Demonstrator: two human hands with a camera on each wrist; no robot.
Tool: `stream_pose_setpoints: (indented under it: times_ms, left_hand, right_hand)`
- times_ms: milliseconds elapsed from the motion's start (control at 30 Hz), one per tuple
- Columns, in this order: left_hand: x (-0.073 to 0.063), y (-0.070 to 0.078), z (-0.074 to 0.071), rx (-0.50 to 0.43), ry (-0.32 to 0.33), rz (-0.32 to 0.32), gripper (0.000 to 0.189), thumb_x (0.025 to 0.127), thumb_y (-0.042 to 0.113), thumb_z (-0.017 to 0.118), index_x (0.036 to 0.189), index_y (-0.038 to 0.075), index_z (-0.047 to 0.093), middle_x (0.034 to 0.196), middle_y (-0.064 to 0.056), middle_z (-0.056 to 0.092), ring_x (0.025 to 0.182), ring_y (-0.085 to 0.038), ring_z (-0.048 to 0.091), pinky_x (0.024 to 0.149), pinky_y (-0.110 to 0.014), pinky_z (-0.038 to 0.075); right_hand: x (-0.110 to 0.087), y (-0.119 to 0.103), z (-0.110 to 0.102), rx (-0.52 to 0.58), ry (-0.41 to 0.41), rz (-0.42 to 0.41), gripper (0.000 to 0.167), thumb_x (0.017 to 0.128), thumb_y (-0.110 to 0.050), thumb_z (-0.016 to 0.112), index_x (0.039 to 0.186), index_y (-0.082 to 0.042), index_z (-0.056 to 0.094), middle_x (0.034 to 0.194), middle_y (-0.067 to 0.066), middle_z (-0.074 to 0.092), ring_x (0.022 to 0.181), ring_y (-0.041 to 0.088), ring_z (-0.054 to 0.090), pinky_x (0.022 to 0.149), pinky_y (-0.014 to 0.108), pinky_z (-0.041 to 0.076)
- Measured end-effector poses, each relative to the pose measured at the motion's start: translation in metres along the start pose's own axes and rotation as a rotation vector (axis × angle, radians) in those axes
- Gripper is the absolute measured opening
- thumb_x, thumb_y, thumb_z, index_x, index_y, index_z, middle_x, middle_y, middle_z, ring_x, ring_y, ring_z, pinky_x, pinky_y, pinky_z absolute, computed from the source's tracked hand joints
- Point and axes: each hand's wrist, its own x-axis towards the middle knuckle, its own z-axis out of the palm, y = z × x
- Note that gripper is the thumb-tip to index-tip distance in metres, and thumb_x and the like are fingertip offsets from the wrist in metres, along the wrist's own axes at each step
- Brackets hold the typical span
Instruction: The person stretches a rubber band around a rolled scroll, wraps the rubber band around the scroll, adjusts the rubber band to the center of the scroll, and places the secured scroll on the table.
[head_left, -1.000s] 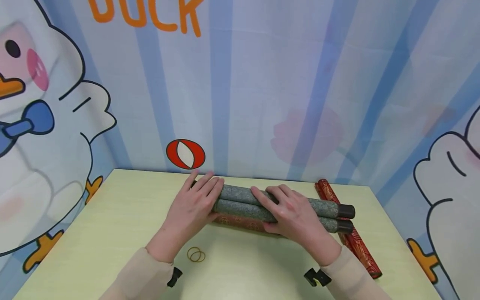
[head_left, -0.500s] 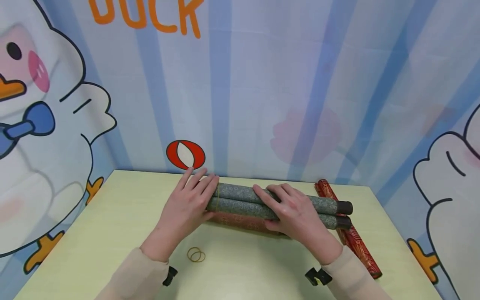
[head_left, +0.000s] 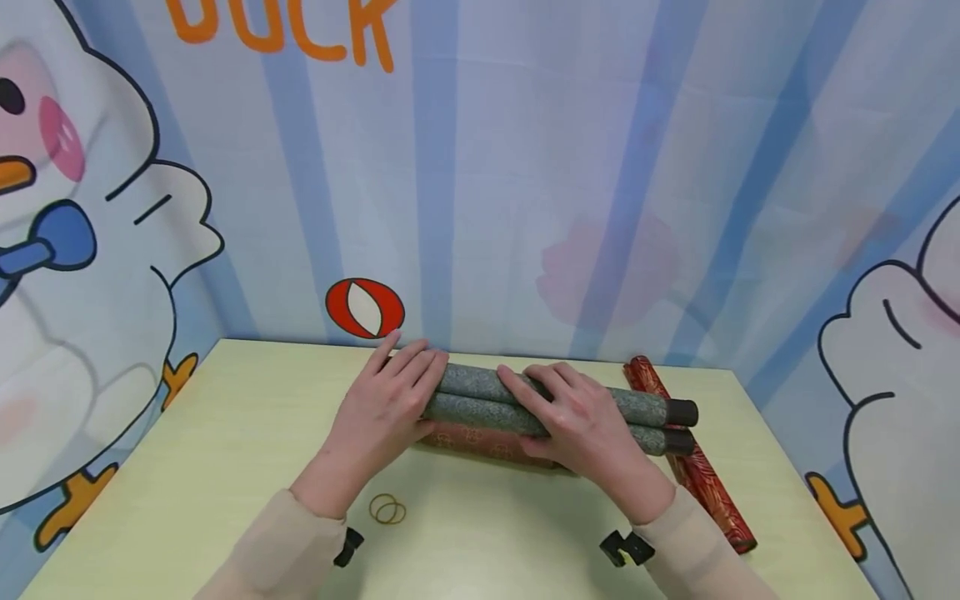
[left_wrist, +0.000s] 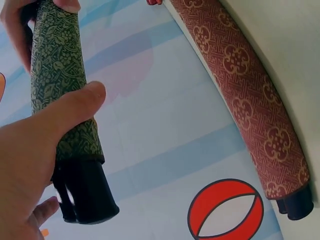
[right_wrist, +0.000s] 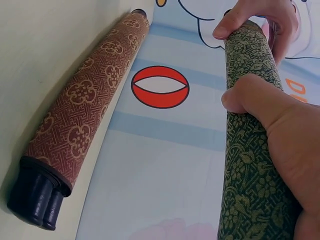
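Observation:
A rolled green patterned scroll (head_left: 483, 410) with two parallel rolls and black end caps is held up by both hands. My left hand (head_left: 386, 404) grips it near its left end, thumb on the near side, as the left wrist view shows. Further along, my right hand (head_left: 588, 421) grips the scroll right of its middle, fingers over the top. The right-hand caps stick out past that hand. In the left wrist view the left caps (left_wrist: 87, 192) show below the left hand. Behind and below lies a reddish-brown scroll (right_wrist: 92, 90) with gold flower motifs, partly hidden in the head view.
Two thin yellowish rings, like rubber bands (head_left: 387, 509), overlap on the pale table (head_left: 225, 450) before the left forearm. A red patterned scroll (head_left: 716, 492) lies slanted at the right, partly behind the right arm. A printed curtain (head_left: 510, 167) rises behind the table.
The left hand slid left, showing a thin band round the green scroll half a second ago, then moved back right over it. The right hand keeps its grip. The head view shifts slightly.

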Motion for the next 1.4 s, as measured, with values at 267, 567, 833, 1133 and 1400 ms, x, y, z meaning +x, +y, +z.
stream_pose_setpoints:
  times_ms: [267, 567, 833, 1133, 1400]
  left_hand:
    - [0.001, -0.012, -0.009, -0.041, -0.063, -0.062, 0.104, 0.058, 0.049, 0.106, 0.142, 0.005, 0.064, 0.134, -0.01, 0.072, 0.136, -0.035, 0.059, 0.126, -0.056, 0.034]
    - [0.009, -0.009, -0.012, -0.035, -0.089, -0.049, 0.096, 0.058, 0.045, 0.107, 0.133, 0.002, 0.066, 0.128, -0.012, 0.072, 0.13, -0.034, 0.062, 0.126, -0.055, 0.034]
    - [0.009, -0.008, -0.009, -0.041, -0.033, -0.016, 0.097, 0.057, 0.044, 0.107, 0.135, 0.003, 0.068, 0.127, -0.012, 0.074, 0.127, -0.032, 0.064, 0.124, -0.056, 0.037]
    - [0.012, -0.013, -0.019, -0.058, -0.137, -0.086, 0.097, 0.06, 0.048, 0.105, 0.136, 0.005, 0.065, 0.132, -0.011, 0.072, 0.138, -0.036, 0.058, 0.126, -0.06, 0.032]
    - [0.017, -0.004, -0.01, -0.032, -0.042, -0.049, 0.089, 0.056, 0.043, 0.107, 0.126, 0.005, 0.068, 0.122, -0.01, 0.073, 0.127, -0.033, 0.063, 0.123, -0.057, 0.037]
  right_hand:
    - [0.008, 0.006, -0.002, 0.011, -0.024, 0.007, 0.101, 0.065, -0.042, 0.103, 0.152, -0.014, 0.06, 0.122, 0.015, 0.069, 0.102, 0.032, 0.068, 0.074, 0.044, 0.063]
    - [0.011, 0.006, -0.008, 0.005, -0.022, -0.008, 0.098, 0.067, -0.041, 0.102, 0.151, -0.014, 0.06, 0.121, 0.015, 0.068, 0.1, 0.031, 0.067, 0.074, 0.043, 0.063]
    - [0.013, 0.003, -0.007, 0.002, -0.024, -0.008, 0.095, 0.07, -0.04, 0.1, 0.151, -0.015, 0.06, 0.121, 0.014, 0.069, 0.1, 0.03, 0.067, 0.076, 0.041, 0.063]
    - [0.007, 0.008, -0.01, 0.038, -0.042, 0.033, 0.098, 0.068, -0.042, 0.102, 0.152, -0.014, 0.059, 0.122, 0.014, 0.068, 0.101, 0.03, 0.066, 0.071, 0.041, 0.062]
    - [0.007, 0.008, -0.009, 0.037, -0.008, 0.016, 0.1, 0.066, -0.041, 0.103, 0.152, -0.013, 0.059, 0.12, 0.015, 0.068, 0.099, 0.03, 0.068, 0.073, 0.042, 0.063]
